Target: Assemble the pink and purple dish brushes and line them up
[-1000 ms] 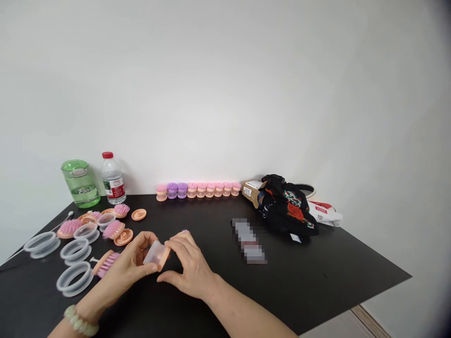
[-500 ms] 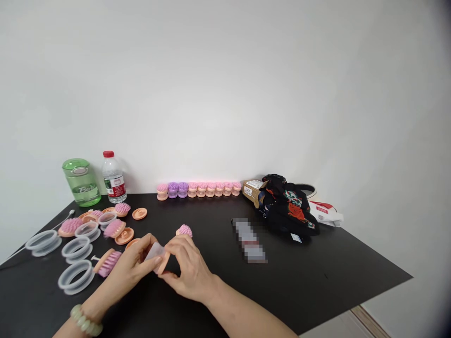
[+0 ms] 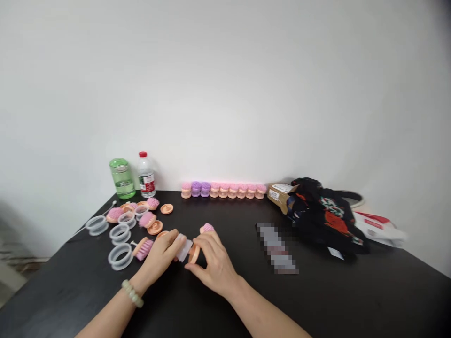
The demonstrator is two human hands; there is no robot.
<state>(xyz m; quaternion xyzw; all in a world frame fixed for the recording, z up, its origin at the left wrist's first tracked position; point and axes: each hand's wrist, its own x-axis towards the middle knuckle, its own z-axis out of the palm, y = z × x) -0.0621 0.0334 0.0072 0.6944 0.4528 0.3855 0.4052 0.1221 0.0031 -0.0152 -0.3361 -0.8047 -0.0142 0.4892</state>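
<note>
A: What do we have in our grip?

B: Our left hand (image 3: 162, 251) pinches a clear ring (image 3: 184, 249), thumb on top. Our right hand (image 3: 216, 263) has an orange disc (image 3: 194, 255) between thumb and fingers. Both pieces sit above the near part of the desk (image 3: 334, 291), side by side, and we can't tell whether their edges touch.

A: How do we expect them to handle?

B: Light, both of them. The ring looks soft and bendy, perhaps a bit slippery, so we'd take it by its outer wall without squashing it. The disc looks stiff; we'd hold it by its edge. Neither seems fragile.

A: And close by, what do we count?

B: One pink brush head (image 3: 207, 227) just beyond our right fingers. Left of our hands, five loose rings (image 3: 120, 266) and five more brush heads (image 3: 148, 219), one of them largely hidden. Of the loose discs (image 3: 167, 209) we see at least three; others are too covered for us to count.

A: Further out?

B: Nine finished-looking brushes in a row at the wall: seven pink brushes (image 3: 223, 191) and two purple brushes (image 3: 205, 189). To the left of the row we see two bottles, one green bottle (image 3: 123, 185) and one red-capped bottle (image 3: 147, 183). On the right we find one cardboard box (image 3: 278, 197), a black patterned bundle (image 3: 327, 216) and one white-and-red packet (image 3: 377, 226).
</note>
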